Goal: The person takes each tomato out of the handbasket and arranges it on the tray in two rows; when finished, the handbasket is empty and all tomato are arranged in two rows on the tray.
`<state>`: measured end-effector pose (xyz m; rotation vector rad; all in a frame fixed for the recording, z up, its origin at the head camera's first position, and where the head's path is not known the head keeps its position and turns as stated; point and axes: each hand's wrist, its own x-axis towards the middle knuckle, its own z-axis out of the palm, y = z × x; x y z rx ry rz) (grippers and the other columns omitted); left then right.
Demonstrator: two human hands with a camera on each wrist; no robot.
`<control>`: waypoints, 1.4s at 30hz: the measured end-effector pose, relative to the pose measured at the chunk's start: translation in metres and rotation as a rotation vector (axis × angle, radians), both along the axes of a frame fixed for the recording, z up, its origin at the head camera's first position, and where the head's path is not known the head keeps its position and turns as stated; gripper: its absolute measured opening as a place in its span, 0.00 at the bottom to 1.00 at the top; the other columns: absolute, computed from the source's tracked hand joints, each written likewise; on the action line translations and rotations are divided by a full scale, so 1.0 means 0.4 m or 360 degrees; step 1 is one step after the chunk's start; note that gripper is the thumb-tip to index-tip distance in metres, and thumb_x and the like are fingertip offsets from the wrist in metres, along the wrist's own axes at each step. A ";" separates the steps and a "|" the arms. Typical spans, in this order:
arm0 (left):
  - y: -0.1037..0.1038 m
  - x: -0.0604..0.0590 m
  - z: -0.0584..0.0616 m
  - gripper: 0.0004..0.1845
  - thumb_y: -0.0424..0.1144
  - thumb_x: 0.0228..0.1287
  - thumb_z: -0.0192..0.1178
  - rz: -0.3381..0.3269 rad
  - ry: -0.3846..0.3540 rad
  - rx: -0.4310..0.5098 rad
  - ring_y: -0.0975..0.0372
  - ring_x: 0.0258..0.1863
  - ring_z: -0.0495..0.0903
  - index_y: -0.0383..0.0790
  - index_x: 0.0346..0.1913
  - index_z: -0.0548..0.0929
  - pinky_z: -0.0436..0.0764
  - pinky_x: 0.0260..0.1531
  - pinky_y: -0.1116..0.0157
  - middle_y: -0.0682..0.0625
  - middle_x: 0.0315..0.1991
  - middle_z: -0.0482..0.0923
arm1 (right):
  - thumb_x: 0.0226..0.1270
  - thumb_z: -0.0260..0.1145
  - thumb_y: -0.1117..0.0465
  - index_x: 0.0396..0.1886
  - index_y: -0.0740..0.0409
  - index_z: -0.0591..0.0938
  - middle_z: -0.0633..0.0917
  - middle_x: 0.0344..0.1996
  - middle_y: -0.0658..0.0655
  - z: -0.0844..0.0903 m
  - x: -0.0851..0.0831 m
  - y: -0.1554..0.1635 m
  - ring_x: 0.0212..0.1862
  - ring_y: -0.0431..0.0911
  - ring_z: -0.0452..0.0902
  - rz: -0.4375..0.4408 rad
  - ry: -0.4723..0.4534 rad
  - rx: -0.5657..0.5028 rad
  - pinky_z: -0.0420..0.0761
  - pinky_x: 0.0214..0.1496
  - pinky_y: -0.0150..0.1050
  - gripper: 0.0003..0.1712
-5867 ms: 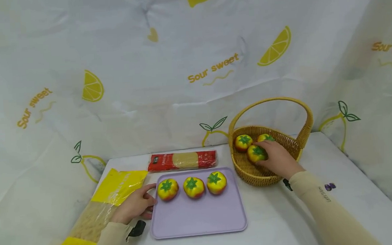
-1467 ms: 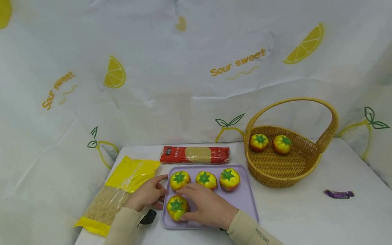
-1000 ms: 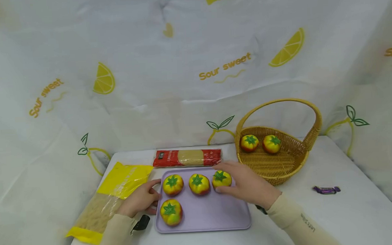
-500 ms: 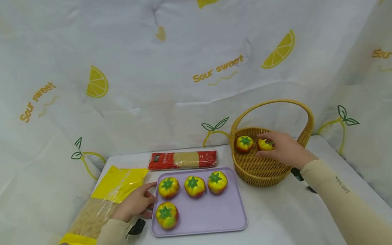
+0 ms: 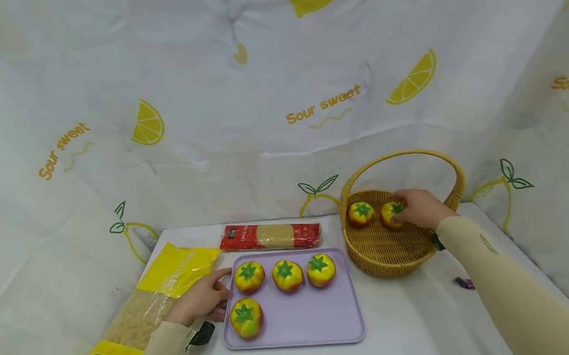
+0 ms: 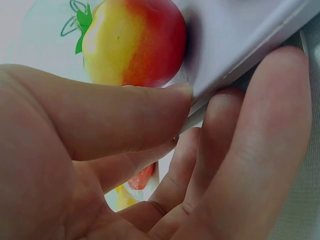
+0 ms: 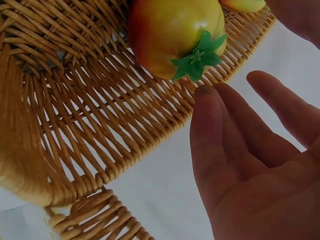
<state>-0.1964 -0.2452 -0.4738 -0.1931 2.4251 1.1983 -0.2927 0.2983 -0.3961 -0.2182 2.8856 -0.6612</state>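
My right hand (image 5: 420, 209) reaches into the wicker basket (image 5: 375, 253) at the right, over a yellow-red, tomato-like fruit (image 5: 389, 215) with a green leafy top. In the right wrist view its fingers are spread close beside that fruit (image 6: 135, 45), not closed round it. A second such fruit (image 5: 360, 215) lies left of it in the basket. My left hand (image 5: 199, 300) holds the left edge of the lilac tray (image 5: 311, 321), thumb at the rim and fingers below it. Three fruits (image 5: 287, 275) form the tray's back row; one (image 5: 246, 318) sits front left.
Behind the tray lies a red packet of noodles (image 5: 273, 236). A yellow bag (image 5: 146, 308) with a clear window lies left of it, under my left forearm. A purple-wrapped sweet (image 5: 464, 283) is partly hidden by my right sleeve. The basket's tall handle (image 5: 409, 153) arches over it.
A fruit went from the basket to the tray's front left. My right hand then touched the back-right fruit on the tray and returned to the basket. The left hand stayed at the tray.
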 end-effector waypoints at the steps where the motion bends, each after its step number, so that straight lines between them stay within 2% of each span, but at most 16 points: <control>1: 0.000 0.000 -0.001 0.34 0.33 0.75 0.66 0.0002 0.0001 0.0003 0.54 0.31 0.84 0.46 0.81 0.71 0.93 0.30 0.59 0.43 0.44 0.79 | 0.71 0.75 0.52 0.76 0.70 0.73 0.79 0.69 0.76 -0.003 -0.006 0.000 0.68 0.72 0.76 0.0001 -0.0005 0.0007 0.78 0.69 0.72 0.42; 12: -0.002 -0.002 -0.004 0.34 0.33 0.74 0.66 0.0021 0.0006 0.0005 0.55 0.33 0.83 0.47 0.81 0.72 0.93 0.30 0.59 0.43 0.43 0.79 | 0.70 0.75 0.54 0.76 0.72 0.73 0.75 0.72 0.79 -0.027 -0.056 0.002 0.72 0.76 0.70 -0.0007 -0.0087 0.0065 0.74 0.73 0.74 0.42; 20: 0.001 -0.001 -0.002 0.34 0.33 0.75 0.66 0.0026 0.0003 -0.0002 0.55 0.33 0.83 0.46 0.81 0.71 0.93 0.30 0.59 0.43 0.43 0.79 | 0.68 0.74 0.60 0.75 0.73 0.74 0.75 0.72 0.79 -0.037 -0.059 -0.004 0.72 0.75 0.71 -0.0014 -0.0121 0.0072 0.74 0.73 0.73 0.39; 29: -0.003 -0.001 -0.004 0.34 0.33 0.75 0.65 0.0029 0.0003 0.0024 0.55 0.33 0.83 0.45 0.81 0.71 0.93 0.30 0.59 0.43 0.43 0.79 | 0.66 0.75 0.60 0.73 0.73 0.75 0.75 0.72 0.79 -0.051 -0.070 -0.002 0.72 0.76 0.71 0.0006 -0.0095 0.0092 0.73 0.73 0.75 0.39; 34: -0.009 0.000 -0.011 0.34 0.32 0.75 0.65 0.0038 0.0011 0.0030 0.55 0.32 0.83 0.45 0.81 0.71 0.93 0.29 0.59 0.43 0.42 0.79 | 0.67 0.75 0.60 0.71 0.71 0.78 0.75 0.72 0.79 -0.043 -0.059 -0.014 0.72 0.76 0.71 0.0032 -0.0064 0.0104 0.73 0.73 0.75 0.36; 42: -0.009 -0.003 -0.016 0.34 0.33 0.75 0.65 0.0023 0.0007 0.0029 0.55 0.34 0.84 0.46 0.81 0.71 0.93 0.30 0.59 0.43 0.44 0.79 | 0.67 0.78 0.58 0.66 0.69 0.83 0.83 0.65 0.75 -0.004 0.006 -0.041 0.67 0.73 0.78 0.0156 0.0087 0.0115 0.78 0.69 0.71 0.31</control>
